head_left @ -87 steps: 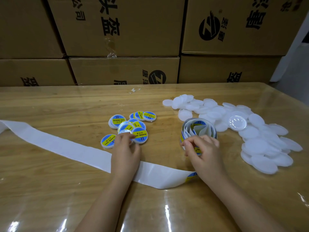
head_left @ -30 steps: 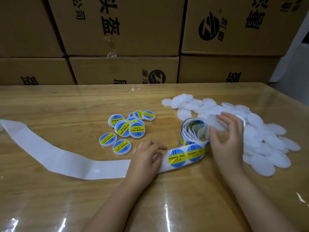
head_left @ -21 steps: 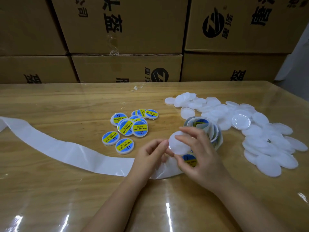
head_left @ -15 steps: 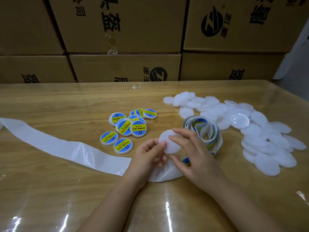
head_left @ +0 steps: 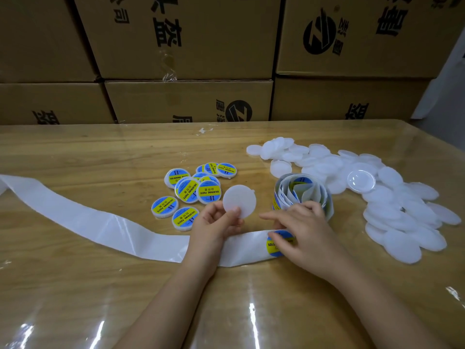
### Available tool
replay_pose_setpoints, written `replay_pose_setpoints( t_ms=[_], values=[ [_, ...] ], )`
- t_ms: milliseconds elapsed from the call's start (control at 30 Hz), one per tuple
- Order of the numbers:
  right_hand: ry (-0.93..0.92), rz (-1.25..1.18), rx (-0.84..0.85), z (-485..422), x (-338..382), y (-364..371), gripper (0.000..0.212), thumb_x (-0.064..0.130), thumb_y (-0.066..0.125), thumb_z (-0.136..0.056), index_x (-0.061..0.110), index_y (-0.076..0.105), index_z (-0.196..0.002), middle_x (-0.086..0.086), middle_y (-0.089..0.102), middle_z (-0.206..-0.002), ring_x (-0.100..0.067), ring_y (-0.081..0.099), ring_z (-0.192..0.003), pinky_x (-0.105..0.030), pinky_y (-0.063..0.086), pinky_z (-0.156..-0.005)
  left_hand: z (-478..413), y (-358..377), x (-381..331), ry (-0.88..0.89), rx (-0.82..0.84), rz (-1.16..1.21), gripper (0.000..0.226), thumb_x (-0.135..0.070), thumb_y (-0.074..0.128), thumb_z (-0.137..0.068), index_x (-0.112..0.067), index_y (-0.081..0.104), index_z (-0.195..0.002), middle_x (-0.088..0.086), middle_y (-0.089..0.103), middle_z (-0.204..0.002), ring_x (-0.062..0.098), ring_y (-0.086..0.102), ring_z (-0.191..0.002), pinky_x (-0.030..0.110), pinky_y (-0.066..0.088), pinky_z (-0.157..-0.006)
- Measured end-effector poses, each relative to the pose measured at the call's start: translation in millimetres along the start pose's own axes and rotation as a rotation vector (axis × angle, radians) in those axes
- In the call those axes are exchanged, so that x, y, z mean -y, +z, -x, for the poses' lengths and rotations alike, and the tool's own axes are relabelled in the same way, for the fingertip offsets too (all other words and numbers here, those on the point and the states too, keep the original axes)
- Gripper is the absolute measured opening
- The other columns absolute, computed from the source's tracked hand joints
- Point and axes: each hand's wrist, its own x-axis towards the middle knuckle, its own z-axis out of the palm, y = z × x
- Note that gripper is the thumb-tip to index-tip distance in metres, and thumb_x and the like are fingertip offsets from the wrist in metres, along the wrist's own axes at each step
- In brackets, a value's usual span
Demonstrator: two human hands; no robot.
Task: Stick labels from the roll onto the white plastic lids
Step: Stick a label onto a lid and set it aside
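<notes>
- White plastic lid (head_left: pixel 239 201) is up off the bench (head_left: pixel 75 159). Only the left hand (head_left: pixel 216 225) pinches its low edge now. A moment ago both hands held it.
- The right hand (head_left: pixel 302 230) has let go and dropped to the blue and yellow label (head_left: pixel 275 245) on the strip (head_left: pixel 100 227), by the roll (head_left: pixel 302 192).
- Its thumb touches the label. I cannot tell if it pinches.
- The plain lids (head_left: pixel 402 222) and labelled lids (head_left: pixel 193 190) have not moved.

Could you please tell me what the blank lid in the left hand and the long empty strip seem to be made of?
Lid: likely matte white plastic; its face is dull and even, with a small moulded tab on the rim. Strip: probably glossy release paper or film; it glints and bends in soft curves.
</notes>
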Motion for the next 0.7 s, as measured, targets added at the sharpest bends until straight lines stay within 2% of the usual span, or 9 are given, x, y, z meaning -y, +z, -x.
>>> replay_pose_setpoints(
  t_ms=[100,200,267,333,400,533,600,700],
  values=[
    [-0.002,-0.104,-0.041,-0.6,4.3,1.8,0.029,0.028,0.062,-0.084,0.031,0.065,-0.112,0.027,0.046,-0.076,0.0,0.036,-0.086,-0.017,0.021,-0.092,1.8,2.1,0.7,0.074,-0.01,-0.132,0.005,-0.009,0.065,-0.085,-0.009,0.06,-0.087,-0.001,0.069,-0.071,0.013,0.068,-0.07,0.022,0.054,-0.062],
    [-0.037,-0.126,-0.081,-1.1,14.7,7.5,0.028,0.025,0.066,-0.082,0.03,0.066,-0.109,0.024,0.052,-0.077,0.001,0.04,-0.085,-0.024,0.028,-0.09,6.4,5.1,2.4,0.175,0.004,-0.334,0.018,-0.024,0.063,-0.089,-0.013,0.052,-0.08,-0.008,0.064,-0.068,0.01,0.063,-0.07,0.025,0.052,-0.068],
    [-0.058,-0.132,-0.104,-1.6,18.5,10.0,0.024,0.026,0.067,-0.081,0.026,0.067,-0.104,0.02,0.058,-0.077,0.001,0.046,-0.082,-0.028,0.031,-0.089,8.5,5.8,5.1,0.238,0.016,-0.549,0.029,-0.041,0.053,-0.086,-0.015,0.046,-0.075,-0.011,0.048,-0.061,0.007,0.048,-0.061,0.027,0.043,-0.062],
    [-0.057,-0.141,-0.107,-1.8,18.4,9.7,0.022,0.027,0.067,-0.08,0.024,0.068,-0.102,0.018,0.061,-0.076,0.001,0.048,-0.081,-0.028,0.031,-0.089,9.4,6.4,7.1,0.271,0.033,-0.692,0.033,-0.047,0.045,-0.085,-0.016,0.043,-0.075,-0.009,0.044,-0.06,0.008,0.042,-0.057,0.035,0.04,-0.059],
    [-0.038,-0.138,-0.095,-1.8,15.1,7.6,0.022,0.029,0.067,-0.079,0.024,0.068,-0.101,0.018,0.061,-0.076,0.001,0.049,-0.081,-0.027,0.03,-0.089,9.4,6.3,7.6,0.31,0.017,-0.789,0.033,-0.05,0.04,-0.087,-0.021,0.039,-0.072,-0.01,0.044,-0.058,0.006,0.04,-0.055,0.038,0.039,-0.057],
    [0.019,-0.117,-0.04,-3.5,4.4,-1.7,0.019,0.034,0.063,-0.081,0.026,0.07,-0.097,0.022,0.062,-0.078,0.002,0.052,-0.084,-0.029,0.031,-0.091,7.7,-0.2,5.2,0.377,-0.098,-0.892,0.035,-0.052,0.036,-0.094,-0.027,0.036,-0.07,-0.01,0.045,-0.058,0.005,0.045,-0.058,0.026,0.031,-0.049],
    [0.006,-0.117,-0.001,-4.2,2.6,-4.2,0.012,0.033,0.062,-0.083,0.026,0.07,-0.089,0.026,0.059,-0.078,0.0,0.053,-0.084,-0.032,0.033,-0.091,6.5,-4.2,3.7,0.397,-0.143,-0.981,0.033,-0.049,0.038,-0.094,-0.027,0.035,-0.069,-0.008,0.045,-0.059,0.008,0.046,-0.058,0.028,0.029,-0.048],
    [-0.017,-0.145,0.04,-4.2,5.8,-3.8,0.008,0.03,0.063,-0.085,0.025,0.068,-0.082,0.029,0.052,-0.074,0.0,0.051,-0.08,-0.029,0.029,-0.091,8.0,-3.9,1.2,0.493,-0.166,-1.148,0.037,-0.05,0.034,-0.093,-0.025,0.035,-0.067,-0.006,0.044,-0.057,0.015,0.044,-0.055,0.032,0.029,-0.047]
  ],
)
